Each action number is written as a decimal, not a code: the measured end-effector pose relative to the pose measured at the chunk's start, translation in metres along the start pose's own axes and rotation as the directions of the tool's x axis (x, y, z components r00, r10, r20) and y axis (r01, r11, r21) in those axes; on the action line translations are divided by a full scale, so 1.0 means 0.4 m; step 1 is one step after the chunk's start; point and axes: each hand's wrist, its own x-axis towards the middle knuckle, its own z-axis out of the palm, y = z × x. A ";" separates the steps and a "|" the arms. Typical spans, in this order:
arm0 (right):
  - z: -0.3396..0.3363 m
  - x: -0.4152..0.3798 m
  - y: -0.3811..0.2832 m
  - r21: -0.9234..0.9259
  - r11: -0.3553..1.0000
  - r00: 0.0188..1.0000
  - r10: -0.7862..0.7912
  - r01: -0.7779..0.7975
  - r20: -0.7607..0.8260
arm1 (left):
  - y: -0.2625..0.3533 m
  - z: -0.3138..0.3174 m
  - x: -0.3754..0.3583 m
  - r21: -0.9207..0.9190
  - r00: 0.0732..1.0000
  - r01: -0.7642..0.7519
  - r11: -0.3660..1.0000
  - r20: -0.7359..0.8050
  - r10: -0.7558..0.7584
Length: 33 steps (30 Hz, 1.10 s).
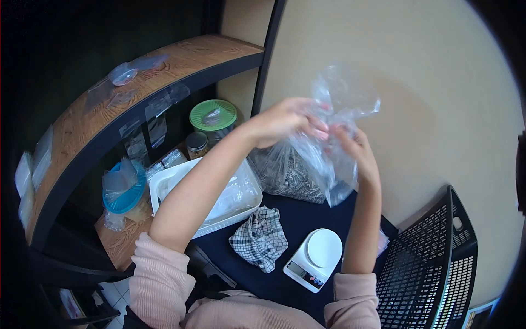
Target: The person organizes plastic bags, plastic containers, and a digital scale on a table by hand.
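Observation:
A large clear plastic bag (293, 175) rests at the back of the dark table, its lower part full of small grey-and-white pieces whose kind I cannot make out. Its clear upper plastic rises crumpled above my hands. My left hand (293, 122) reaches across from the left, fingers closed on the gathered plastic and slightly blurred. Close beside it, my right hand (356, 148) pinches the same plastic from the right. Below the hands, a white digital kitchen scale (323, 249) sits on the table, with a checkered cloth (260, 238) to its left.
A white basket (219, 223) holding clear plastic stands left of the bag. Behind it are a green-lidded container (212, 115) and a small jar (197, 145). A curved wooden shelf (203, 50) overhangs the left side. Black perforated crates (427, 257) stand at the right.

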 end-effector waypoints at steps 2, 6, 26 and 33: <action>-0.019 0.025 0.104 0.477 0.872 0.978 -0.008 0.110 -0.210 | -0.046 -0.072 0.022 -0.555 0.999 0.026 0.832 -0.004 -0.033; -0.089 0.022 0.323 0.949 0.103 0.918 0.240 0.298 -0.315 | -0.152 -0.150 0.034 -0.927 0.997 -0.002 0.375 -0.029 -0.066; -0.027 0.056 0.411 0.822 0.570 0.975 0.181 0.000 -0.126 | -0.249 -0.222 0.126 -0.069 0.839 0.526 0.848 -0.127 -0.530; 0.110 0.080 0.279 0.697 0.708 0.948 0.130 0.116 -0.291 | -0.218 -0.076 0.043 -0.362 0.905 0.289 0.886 -0.197 -0.376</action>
